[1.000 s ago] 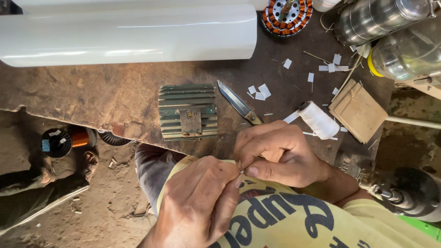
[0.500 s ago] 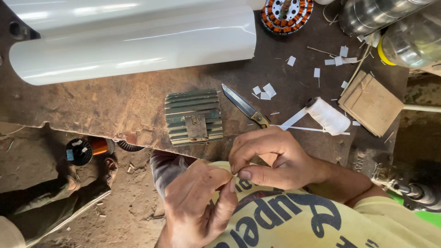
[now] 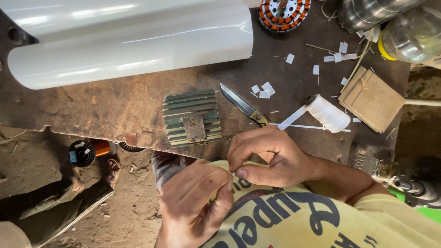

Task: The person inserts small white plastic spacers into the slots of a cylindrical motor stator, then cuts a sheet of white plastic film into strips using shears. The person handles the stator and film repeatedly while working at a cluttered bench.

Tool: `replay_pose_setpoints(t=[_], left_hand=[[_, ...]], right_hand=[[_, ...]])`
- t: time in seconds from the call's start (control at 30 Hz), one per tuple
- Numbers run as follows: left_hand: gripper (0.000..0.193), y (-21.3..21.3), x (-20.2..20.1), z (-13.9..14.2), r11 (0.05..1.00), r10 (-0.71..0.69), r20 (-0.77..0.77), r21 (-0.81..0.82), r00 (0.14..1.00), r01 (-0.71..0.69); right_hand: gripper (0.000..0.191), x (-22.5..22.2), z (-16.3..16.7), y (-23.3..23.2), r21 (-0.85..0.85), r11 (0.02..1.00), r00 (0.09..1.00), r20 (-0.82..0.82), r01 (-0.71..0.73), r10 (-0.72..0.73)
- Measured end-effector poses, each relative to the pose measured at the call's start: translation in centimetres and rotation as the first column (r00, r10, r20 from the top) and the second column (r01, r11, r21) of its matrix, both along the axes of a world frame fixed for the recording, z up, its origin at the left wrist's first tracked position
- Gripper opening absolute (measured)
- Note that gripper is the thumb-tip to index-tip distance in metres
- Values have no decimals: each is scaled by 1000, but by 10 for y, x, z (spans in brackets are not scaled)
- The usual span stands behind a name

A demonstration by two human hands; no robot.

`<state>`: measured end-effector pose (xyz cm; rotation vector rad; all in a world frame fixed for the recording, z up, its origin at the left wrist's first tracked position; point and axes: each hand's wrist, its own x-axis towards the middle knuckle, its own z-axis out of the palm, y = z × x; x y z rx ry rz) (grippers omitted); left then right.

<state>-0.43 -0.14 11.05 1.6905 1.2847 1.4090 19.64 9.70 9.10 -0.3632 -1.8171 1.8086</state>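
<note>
In the head view your left hand [image 3: 195, 206] and right hand [image 3: 271, 156] meet close over your shirt, both pinched shut on a tiny white slip [image 3: 233, 173], steadying it, while scissors [image 3: 243, 105] and thread spool [image 3: 327, 113] lie near on the bench [image 3: 115, 110].

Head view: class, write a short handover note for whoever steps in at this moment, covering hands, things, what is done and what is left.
Left hand: pinch grip shut on a pale sliver, held over the lap.
Right hand: fingertips shut on the same sliver.
On the bench: scissors beside a finned metal block; white spool with a long white strip by it.
Done: small white cut bits lie scattered.
Left: the long strip looks uncut.
</note>
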Motion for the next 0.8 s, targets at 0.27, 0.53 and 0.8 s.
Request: replay_pose_setpoints(t=[0.27, 0.53, 0.8], left_hand=[[21, 1, 4, 10, 989, 151, -303, 54, 941, -141], [19, 0, 12, 0, 953, 286, -446, 224, 848, -203], [20, -2, 7, -9, 937, 349, -306, 101, 886, -334]], right_hand=[[20, -11, 2, -4, 584, 780, 956, 18, 227, -292], [21, -24, -6, -12, 682, 586, 872, -163, 438, -462], [12, -15, -3, -9, 585, 677, 855, -57, 447, -516]])
